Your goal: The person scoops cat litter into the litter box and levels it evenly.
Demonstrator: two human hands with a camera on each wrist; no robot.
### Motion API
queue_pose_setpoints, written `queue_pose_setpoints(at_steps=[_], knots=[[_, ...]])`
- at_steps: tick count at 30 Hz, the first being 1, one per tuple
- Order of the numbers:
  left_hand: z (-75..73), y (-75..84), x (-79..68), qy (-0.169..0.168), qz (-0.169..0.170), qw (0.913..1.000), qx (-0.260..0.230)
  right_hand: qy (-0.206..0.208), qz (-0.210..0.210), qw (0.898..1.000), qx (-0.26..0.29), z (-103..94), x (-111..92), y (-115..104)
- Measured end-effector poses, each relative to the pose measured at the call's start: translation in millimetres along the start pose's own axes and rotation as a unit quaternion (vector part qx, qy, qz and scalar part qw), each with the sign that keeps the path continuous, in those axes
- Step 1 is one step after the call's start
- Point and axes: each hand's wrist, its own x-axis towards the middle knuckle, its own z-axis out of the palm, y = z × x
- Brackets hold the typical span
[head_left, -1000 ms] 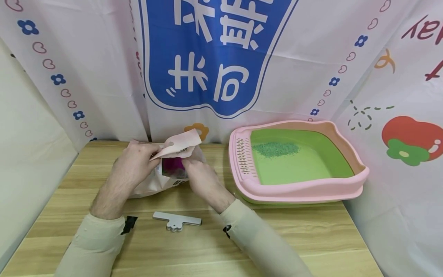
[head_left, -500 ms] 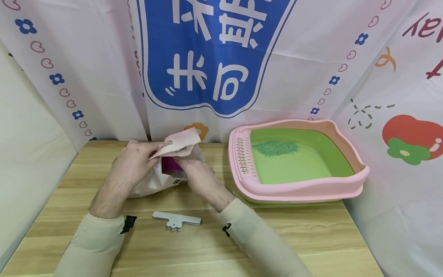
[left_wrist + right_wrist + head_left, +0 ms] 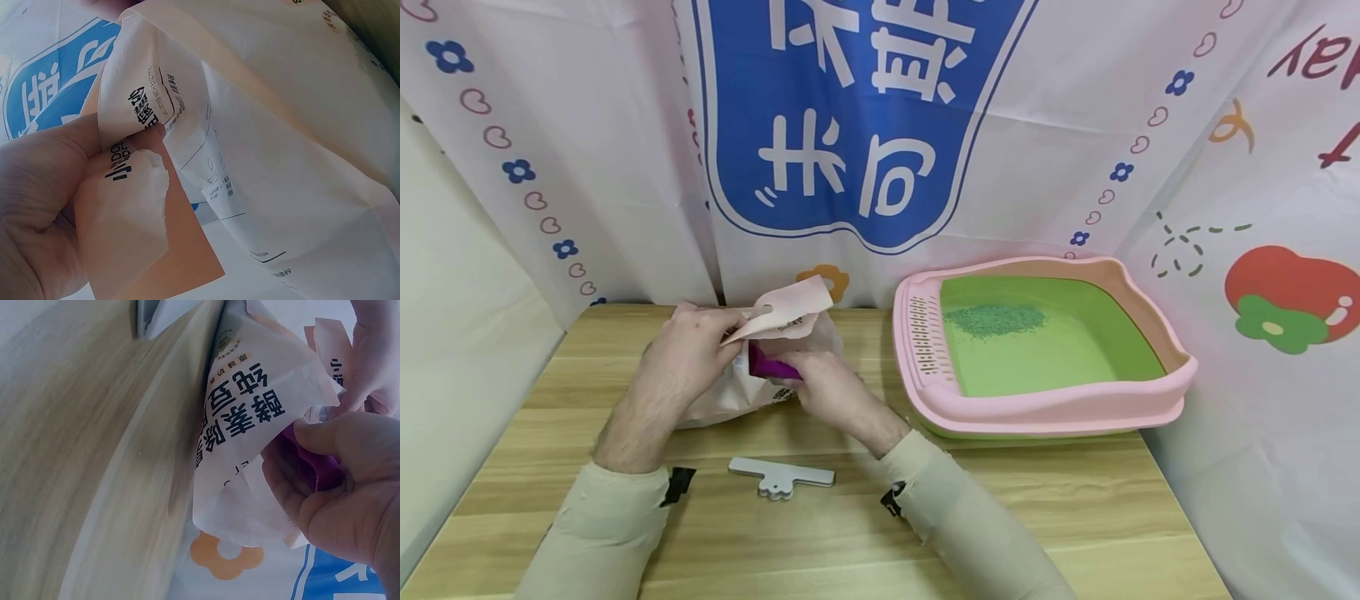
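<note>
An off-white cat litter bag [image 3: 730, 402] lies on the table at the left, its torn mouth facing right. The left hand [image 3: 683, 354] pinches the bag's upper edge; in the left wrist view its thumb and fingers hold the folded flap [image 3: 128, 219]. At the mouth, the right hand [image 3: 835, 390] grips a purple tool [image 3: 780, 367] that looks like a scoop. Curled fingers surround its purple handle [image 3: 322, 469] in the right wrist view. The tool's far end is hidden inside the bag.
A silver bulldog-style clip [image 3: 781, 477] lies in front of the bag. To the right stands a green litter box with a pink rim [image 3: 1052, 417], holding a patch of green granules [image 3: 995, 319]. A printed cloth [image 3: 880, 150] hangs behind the table.
The right hand has shifted slightly left at the bag's mouth, and the purple handle now shows between its fingers. The left hand keeps its hold on the flap.
</note>
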Motion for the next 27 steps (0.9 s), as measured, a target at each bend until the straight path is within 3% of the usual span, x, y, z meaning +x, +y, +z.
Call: queue_pose_setpoints(at_steps=[7, 18, 27], knots=[[-2.0, -1.4, -0.3, -0.013, -0.006, 0.9999, 0.001, -0.01, -0.02, 0.999, 0.05, -1.7, -0.9, -0.9], [-7.9, -0.9, -0.6, -0.029, -0.029, 0.9991, -0.002, -0.039, 0.046, 0.991, 0.122, -14.1, -9.3, 4.0], [-13.9, -3.7, -3.0, -0.019, -0.029, 0.9994, -0.002, -0.032, 0.086, 0.991, 0.095, -30.4, -19.2, 13.1]])
